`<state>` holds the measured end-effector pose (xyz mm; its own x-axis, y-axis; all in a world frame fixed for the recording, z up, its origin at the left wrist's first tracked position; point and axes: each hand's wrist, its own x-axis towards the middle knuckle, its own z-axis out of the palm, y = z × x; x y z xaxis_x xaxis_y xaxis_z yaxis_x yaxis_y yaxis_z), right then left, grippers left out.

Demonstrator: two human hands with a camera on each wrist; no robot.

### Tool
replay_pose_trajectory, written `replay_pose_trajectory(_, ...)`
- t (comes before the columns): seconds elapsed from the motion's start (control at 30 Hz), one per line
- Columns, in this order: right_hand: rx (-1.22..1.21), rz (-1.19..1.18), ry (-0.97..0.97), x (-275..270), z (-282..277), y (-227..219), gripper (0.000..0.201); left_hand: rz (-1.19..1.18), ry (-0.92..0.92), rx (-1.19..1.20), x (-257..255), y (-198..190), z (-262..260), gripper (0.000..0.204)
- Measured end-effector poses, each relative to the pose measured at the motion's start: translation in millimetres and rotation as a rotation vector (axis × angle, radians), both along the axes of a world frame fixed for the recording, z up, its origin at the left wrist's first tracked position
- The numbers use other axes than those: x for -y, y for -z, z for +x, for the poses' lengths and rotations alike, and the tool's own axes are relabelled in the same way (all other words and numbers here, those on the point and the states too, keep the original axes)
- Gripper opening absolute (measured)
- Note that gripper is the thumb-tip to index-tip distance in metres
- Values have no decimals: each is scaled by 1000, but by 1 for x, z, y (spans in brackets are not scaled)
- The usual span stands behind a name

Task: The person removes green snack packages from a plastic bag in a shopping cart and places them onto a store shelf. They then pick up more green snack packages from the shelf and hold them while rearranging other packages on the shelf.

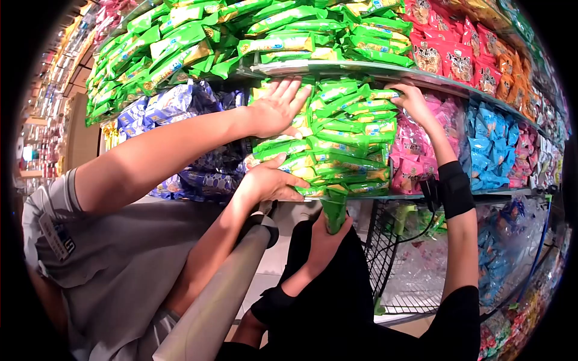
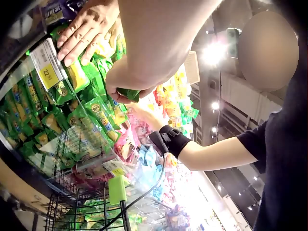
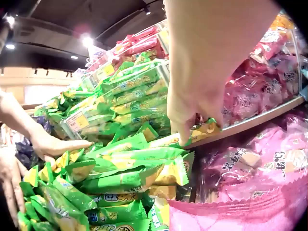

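Note:
Low in front of the shelf, my left hand grips a green packet, upright in the head view; in the left wrist view the packet's end sticks out of the curled fingers. My right hand is at the upper right corner of the green packet pile. Seen from the right wrist, that hand reaches down with its fingertips around a green and yellow packet beside the divider. Another person's hands lie spread against the pile's left side.
Green packets fill the shelf above. Purple packets lie left of the pile, pink ones and blue ones right. A black wire basket stands below, right of my left hand. The other person's grey shirt is close at left.

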<state>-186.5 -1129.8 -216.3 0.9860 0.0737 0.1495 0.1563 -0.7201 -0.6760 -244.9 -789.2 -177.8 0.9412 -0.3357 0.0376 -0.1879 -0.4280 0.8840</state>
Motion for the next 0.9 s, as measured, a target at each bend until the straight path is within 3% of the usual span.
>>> replay_pose_trajectory(0.07, -69, 64, 23, -3, 0, -2, 34, 448, 301, 251, -12, -13, 91, 39)
replay_pose_trajectory(0.13, -229, 87, 69, -9, -2, -14, 33, 695, 582, 326, -10, -12, 115, 46)
replay_pose_trajectory(0.23, -23, -4, -27, -10, 4, 3, 32, 808, 774, 399, 0, -10, 127, 56)
replay_pose_trajectory(0.37, -53, 2, -10, -12, 5, 0, 32, 821, 876, 500, 3, -12, 131, 69)
replay_pose_trajectory(0.5, -25, 19, 11, -18, 3, -3, 33, 723, 858, 582, -8, -19, 127, 83)
replay_pose_trajectory(0.57, -128, 86, 123, -25, 0, -6, 33, 632, 792, 566, -18, -25, 122, 89)
replay_pose_trajectory(0.63, -129, 66, 96, -31, -3, -14, 33, 572, 723, 521, -29, -28, 115, 84)
replay_pose_trajectory(0.7, -131, 49, 70, -32, 0, -6, 32, 511, 400, 366, -39, -27, 110, 84)
replay_pose_trajectory(0.77, -63, 54, 15, -36, 6, 4, 32, 626, 248, 196, -49, -29, 104, 89)
replay_pose_trajectory(0.83, -2, 80, -54, -40, 5, 5, 31, 845, 254, 207, -55, -31, 101, 93)
replay_pose_trajectory(0.9, 4, 60, -44, -42, 7, 8, 30, 891, 329, 174, -61, -28, 101, 93)
